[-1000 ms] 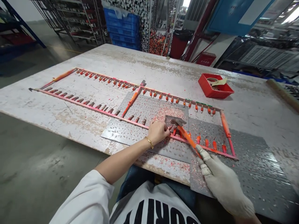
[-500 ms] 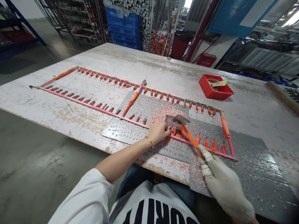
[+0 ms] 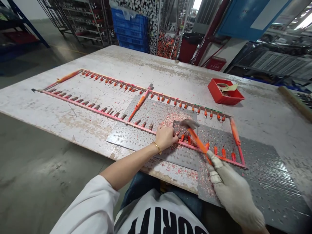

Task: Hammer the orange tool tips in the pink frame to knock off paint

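Observation:
A long pink-and-orange hanging rack (image 3: 136,106) lies flat, its two rails lined with short hooks thick with paint. My bare left hand (image 3: 166,136), with a gold bracelet on the wrist, is closed at the near rail. A paint-coated hook (image 3: 178,133) pokes out from its fingertips. In a white glove, my right hand (image 3: 226,182) grips the orange handle of a hammer (image 3: 198,140). The dark hammer head is over the near rail, just right of my left fingers. Beneath it lies a small dark plate (image 3: 176,124). Orange coated hooks (image 3: 215,149) stand along the rail further right.
Grey textured sheets (image 3: 263,169) lie under the rack's right half, strewn with paint chips (image 3: 174,117). A red bin (image 3: 225,96) holding a roll of tape stands on the white worktable (image 3: 117,61). Behind are blue crates (image 3: 130,29) and racks.
The hammer head has tilted slightly and shifted a little over the same spot. Both hands keep nearly the same place and grip.

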Tool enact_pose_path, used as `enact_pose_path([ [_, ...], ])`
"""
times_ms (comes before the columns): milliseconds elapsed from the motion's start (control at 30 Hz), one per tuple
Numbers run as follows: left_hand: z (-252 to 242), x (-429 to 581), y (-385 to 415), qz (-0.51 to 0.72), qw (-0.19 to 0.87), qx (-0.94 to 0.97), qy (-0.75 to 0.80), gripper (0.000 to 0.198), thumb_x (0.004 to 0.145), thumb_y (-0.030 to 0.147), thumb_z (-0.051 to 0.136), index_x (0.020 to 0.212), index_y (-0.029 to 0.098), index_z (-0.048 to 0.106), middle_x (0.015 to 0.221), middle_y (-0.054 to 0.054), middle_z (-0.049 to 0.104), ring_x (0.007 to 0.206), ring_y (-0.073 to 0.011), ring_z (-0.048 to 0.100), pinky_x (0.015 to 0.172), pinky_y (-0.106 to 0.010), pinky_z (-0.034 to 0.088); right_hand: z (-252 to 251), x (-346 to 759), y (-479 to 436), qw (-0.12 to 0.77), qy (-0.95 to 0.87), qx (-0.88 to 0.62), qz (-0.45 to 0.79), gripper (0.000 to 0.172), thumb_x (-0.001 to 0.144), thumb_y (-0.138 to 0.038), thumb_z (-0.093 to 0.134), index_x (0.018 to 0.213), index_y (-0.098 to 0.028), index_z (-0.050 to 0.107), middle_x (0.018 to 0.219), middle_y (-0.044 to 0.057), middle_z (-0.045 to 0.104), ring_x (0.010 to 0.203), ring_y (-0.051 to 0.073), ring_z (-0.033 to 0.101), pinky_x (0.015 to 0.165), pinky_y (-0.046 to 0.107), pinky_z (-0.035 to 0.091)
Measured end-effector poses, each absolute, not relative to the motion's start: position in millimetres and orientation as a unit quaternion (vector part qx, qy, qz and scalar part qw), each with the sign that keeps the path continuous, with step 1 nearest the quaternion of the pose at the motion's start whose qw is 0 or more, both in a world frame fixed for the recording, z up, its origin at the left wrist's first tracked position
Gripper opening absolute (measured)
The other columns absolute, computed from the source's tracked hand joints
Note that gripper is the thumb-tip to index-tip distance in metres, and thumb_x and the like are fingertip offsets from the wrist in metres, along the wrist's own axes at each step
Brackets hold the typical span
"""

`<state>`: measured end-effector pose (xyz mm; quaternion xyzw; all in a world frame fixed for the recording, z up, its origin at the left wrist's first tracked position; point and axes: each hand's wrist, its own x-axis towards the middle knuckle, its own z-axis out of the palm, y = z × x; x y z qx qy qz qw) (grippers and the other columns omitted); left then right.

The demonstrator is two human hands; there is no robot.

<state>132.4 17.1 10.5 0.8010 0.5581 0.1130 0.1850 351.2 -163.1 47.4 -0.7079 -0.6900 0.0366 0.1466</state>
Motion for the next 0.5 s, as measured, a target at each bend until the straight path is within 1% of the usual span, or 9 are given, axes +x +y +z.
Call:
enact_pose_path([
  [67,12,133,17,0.107,0.183,0.801,0.559,0.022,0.087,0.034,0.06,0.071,0.021,0.069,0.079,-0.007,0.075,0.087,-0.0254,0.07,0.089,-0.039,0.043,53,354,-164,0.177,-0.668,-0.723,0.011,0.058,0.095,-0.024,0.046,0.152,-0.034,0.052,0.109,0.001,0.075,0.083,0.018,0.073,0.067,0.026,0.055],
  [100,12,133,18,0.104,0.184,0.802,0.559,0.022,0.087,0.034,0.061,0.072,0.021,0.069,0.08,-0.007,0.075,0.087,-0.0254,0.07,0.089,-0.039,0.043,52,354,-163,0.175,-0.663,-0.728,0.009,0.059,0.094,-0.023,0.046,0.152,-0.033,0.051,0.107,0.001,0.076,0.081,0.018,0.073,0.066,0.026,0.054],
  [167,13,134,18,0.099,0.187,0.8,0.562,0.023,0.088,0.035,0.06,0.073,0.021,0.07,0.081,-0.007,0.076,0.088,-0.0255,0.07,0.089,-0.039,0.043,45,352,-160,0.131,-0.675,-0.725,0.031,0.059,0.094,-0.023,0.045,0.151,-0.033,0.052,0.107,0.001,0.076,0.081,0.018,0.073,0.067,0.027,0.055],
  [233,13,134,18,0.096,0.189,0.797,0.566,0.024,0.089,0.036,0.06,0.074,0.021,0.071,0.082,-0.008,0.076,0.089,-0.0258,0.07,0.09,-0.039,0.044,35,350,-155,0.081,-0.696,-0.711,0.061,0.056,0.095,-0.023,0.042,0.149,-0.033,0.055,0.112,0.002,0.075,0.085,0.019,0.074,0.07,0.029,0.056],
  [267,13,134,18,0.094,0.189,0.796,0.567,0.024,0.089,0.036,0.06,0.074,0.021,0.071,0.082,-0.008,0.076,0.089,-0.0258,0.07,0.09,-0.039,0.044,31,349,-153,0.071,-0.702,-0.705,0.069,0.056,0.096,-0.023,0.041,0.148,-0.032,0.056,0.114,0.003,0.074,0.088,0.02,0.074,0.072,0.029,0.056],
  [367,12,134,18,0.089,0.188,0.798,0.566,0.023,0.088,0.035,0.06,0.074,0.021,0.071,0.081,-0.007,0.076,0.088,-0.025,0.07,0.09,-0.039,0.044,32,351,-152,0.1,-0.696,-0.707,0.076,0.057,0.096,-0.024,0.041,0.151,-0.029,0.054,0.115,0.004,0.075,0.085,0.019,0.073,0.074,0.029,0.056],
  [500,11,135,18,0.094,0.183,0.799,0.565,0.02,0.086,0.034,0.06,0.076,0.021,0.071,0.081,-0.007,0.076,0.088,-0.0254,0.07,0.089,-0.039,0.044,51,355,-157,0.177,-0.664,-0.723,0.074,0.057,0.094,-0.027,0.044,0.151,-0.027,0.054,0.105,0.002,0.076,0.073,0.016,0.07,0.067,0.025,0.055],
])
